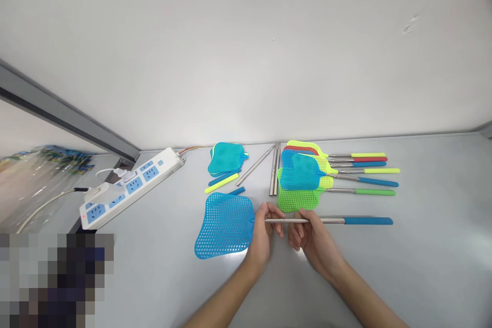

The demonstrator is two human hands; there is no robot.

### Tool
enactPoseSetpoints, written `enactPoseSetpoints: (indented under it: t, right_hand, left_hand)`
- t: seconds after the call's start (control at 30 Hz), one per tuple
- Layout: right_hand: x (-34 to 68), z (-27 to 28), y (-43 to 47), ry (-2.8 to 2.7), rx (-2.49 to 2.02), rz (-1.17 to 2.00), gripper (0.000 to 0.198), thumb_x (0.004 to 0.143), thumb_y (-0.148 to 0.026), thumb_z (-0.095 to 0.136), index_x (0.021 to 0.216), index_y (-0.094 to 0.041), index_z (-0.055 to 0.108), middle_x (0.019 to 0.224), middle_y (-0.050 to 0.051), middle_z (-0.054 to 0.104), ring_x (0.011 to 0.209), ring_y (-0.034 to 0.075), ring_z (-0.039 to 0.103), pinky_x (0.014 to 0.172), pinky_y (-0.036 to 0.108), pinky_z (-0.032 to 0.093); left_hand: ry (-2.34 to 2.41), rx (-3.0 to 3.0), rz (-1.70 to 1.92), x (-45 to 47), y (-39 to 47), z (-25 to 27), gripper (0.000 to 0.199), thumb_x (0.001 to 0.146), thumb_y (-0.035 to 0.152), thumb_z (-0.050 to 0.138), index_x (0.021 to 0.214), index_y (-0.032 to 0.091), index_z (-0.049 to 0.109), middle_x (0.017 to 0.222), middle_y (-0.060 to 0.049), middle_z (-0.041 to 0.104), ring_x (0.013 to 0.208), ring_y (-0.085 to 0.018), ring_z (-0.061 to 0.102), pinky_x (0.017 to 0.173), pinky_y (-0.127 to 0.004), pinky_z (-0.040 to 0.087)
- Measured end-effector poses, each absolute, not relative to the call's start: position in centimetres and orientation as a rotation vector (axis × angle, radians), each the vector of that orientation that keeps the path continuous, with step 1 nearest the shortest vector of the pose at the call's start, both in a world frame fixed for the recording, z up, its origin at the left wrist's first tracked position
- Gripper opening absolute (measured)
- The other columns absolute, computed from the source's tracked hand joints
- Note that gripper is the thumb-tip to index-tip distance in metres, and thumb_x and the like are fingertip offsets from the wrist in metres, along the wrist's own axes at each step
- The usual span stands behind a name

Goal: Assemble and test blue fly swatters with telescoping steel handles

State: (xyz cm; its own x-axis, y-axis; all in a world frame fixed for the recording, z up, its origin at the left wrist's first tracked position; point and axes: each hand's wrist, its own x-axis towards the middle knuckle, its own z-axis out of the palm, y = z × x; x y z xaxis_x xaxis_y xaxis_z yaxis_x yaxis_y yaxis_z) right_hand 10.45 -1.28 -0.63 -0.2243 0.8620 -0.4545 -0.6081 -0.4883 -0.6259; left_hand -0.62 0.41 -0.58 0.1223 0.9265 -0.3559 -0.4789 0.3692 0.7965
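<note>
My left hand [262, 241] is closed on the neck of a blue perforated fly swatter head [226, 225], which spreads out to its left. My right hand [315, 241] grips a thin metal rod [332, 221] between thumb and fingers. A blue handle [368, 221] covers the rod's right end. The rod's tip lies in line with the swatter's neck at my left fingers, which hide whether the two are joined. Just beyond my hands lies a pile of fly swatters with handles, among them a green one [298, 199] and a blue one [300, 171].
Loose swatter heads [226, 158], a yellow handle sleeve [222, 183] and metal rods [274, 169] lie near the back wall [261, 61]. At left stands a white power strip [132, 189] with plugs in it. Beyond it are clear plastic bags [38, 184].
</note>
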Motion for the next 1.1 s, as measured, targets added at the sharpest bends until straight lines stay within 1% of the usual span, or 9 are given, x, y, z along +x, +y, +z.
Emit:
enactPoseSetpoints:
  t: [0.73,1.1]
  right_hand:
    - [10.45,-0.57,-1.31,-0.369,-0.988,1.878,0.042,0.083,-0.035,0.035,0.044,-0.018,0.041,0.042,-0.001,0.039,0.041,0.012,0.037,0.046,0.027,0.030]
    - [10.67,-0.63,-1.37,-0.362,-0.969,1.897,0.041,0.082,-0.036,0.037,0.046,-0.018,0.042,0.043,-0.001,0.040,0.042,0.011,0.037,0.046,0.027,0.031]
  left_hand:
    - [0.977,0.577,1.107,-0.68,0.16,-0.81,0.040,0.084,0.036,0.032,0.061,0.014,0.056,0.043,0.001,0.044,0.045,-0.009,0.041,0.051,-0.022,0.033]
    - [0.991,0.576,1.087,-0.61,0.37,-0.52,0.039,0.083,0.035,0.031,0.060,0.014,0.055,0.042,0.002,0.044,0.044,-0.010,0.042,0.055,-0.023,0.035]
